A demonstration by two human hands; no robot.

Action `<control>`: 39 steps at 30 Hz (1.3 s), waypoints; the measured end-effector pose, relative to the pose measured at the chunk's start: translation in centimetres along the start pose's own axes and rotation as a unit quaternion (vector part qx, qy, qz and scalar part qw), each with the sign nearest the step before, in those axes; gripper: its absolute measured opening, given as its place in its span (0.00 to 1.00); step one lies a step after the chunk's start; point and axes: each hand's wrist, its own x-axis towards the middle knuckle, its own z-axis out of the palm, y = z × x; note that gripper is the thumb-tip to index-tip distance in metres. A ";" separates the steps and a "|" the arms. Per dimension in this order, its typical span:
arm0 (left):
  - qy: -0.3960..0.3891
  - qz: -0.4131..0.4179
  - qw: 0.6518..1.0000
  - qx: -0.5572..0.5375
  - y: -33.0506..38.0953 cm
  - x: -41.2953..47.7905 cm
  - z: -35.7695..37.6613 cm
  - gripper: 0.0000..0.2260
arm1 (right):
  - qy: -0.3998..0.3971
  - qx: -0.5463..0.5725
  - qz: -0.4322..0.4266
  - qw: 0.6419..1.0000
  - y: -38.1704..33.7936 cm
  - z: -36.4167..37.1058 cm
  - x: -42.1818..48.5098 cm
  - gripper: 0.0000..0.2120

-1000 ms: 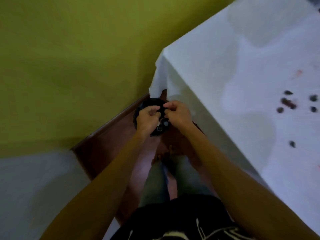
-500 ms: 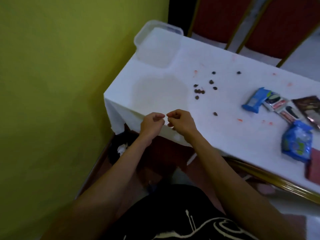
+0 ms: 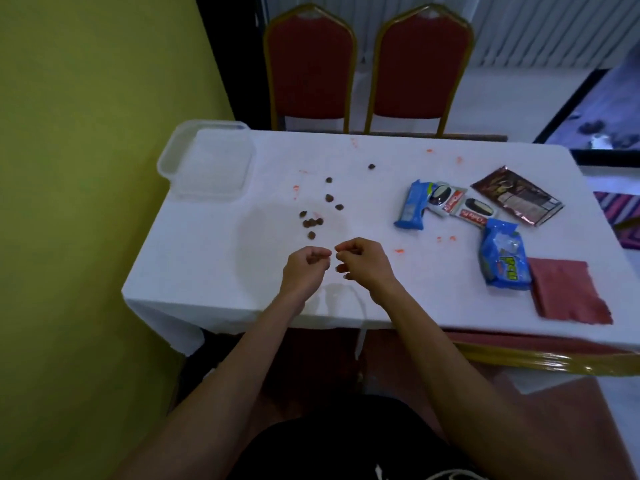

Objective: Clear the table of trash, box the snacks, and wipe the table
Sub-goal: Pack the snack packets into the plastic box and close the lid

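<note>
Both hands are hovering over the near edge of the white-clothed bench [image 3: 398, 161], nearly meeting at its middle. The left hand [image 3: 304, 268] is curling its grip loosely shut, fingers folded into the palm, and the right hand [image 3: 362, 263] is doing the same with thumb and forefinger pinched together; whether either is pinching a crumb I cannot tell.

Just beyond the hands, toward 12 o'clock, dark crumbs [image 3: 312, 222] are lying scattered in a loose trail running up toward 1 o'clock. Small orange specks [image 3: 399, 251] are dotting the cloth around them.

At 10 o'clock, on the far left corner, a clear plastic box [image 3: 207, 161] is sitting open and overhanging the edge slightly.

At 2 o'clock the snacks are lying grouped: a blue packet [image 3: 412, 207], 2 white packets [image 3: 460, 206] touching it, and a dark brown foil wrapper [image 3: 516, 195] just beyond them. Nearer, at 3 o'clock, a blue bag [image 3: 504, 259] is resting with its right edge touching a reddish cloth [image 3: 568, 296] that is lying flat at the near right edge.

Behind the bench, 2 red chairs [image 3: 367, 64] are standing side by side.
</note>
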 end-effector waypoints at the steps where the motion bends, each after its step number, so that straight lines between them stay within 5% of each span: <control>1: -0.005 -0.003 1.000 0.002 0.3 0.3 0.6 0.08 | 0.002 0.003 0.002 1.000 -0.1 -0.7 0.4 0.08; 21: -0.037 -0.015 0.998 0.040 4.0 5.0 7.7 0.07 | -0.006 0.000 0.027 1.000 0.7 -9.7 5.8 0.06; 39: 0.004 -0.073 0.995 -0.069 5.5 13.4 1.5 0.07 | -0.029 -0.023 0.049 0.998 -3.9 -3.3 13.1 0.08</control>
